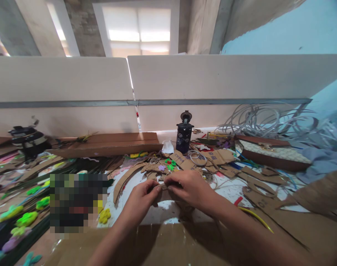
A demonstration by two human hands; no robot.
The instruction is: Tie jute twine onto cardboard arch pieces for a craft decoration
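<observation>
Both hands meet at the middle of the worktable. Between the pinched fingertips of my left hand and my right hand is a small brown strip that looks wrapped in twine; the fingers cover most of it. Just beyond lies a curved twine-wrapped piece, with a small purple flower and a green and red fuzzy decoration at it. A bare cardboard arc lies left of my left hand.
A dark bottle with its lid up stands behind the hands. Cut cardboard and a patterned bag lie right, below coiled pale tubing. A long cardboard tray and fuzzy yellow flowers are left.
</observation>
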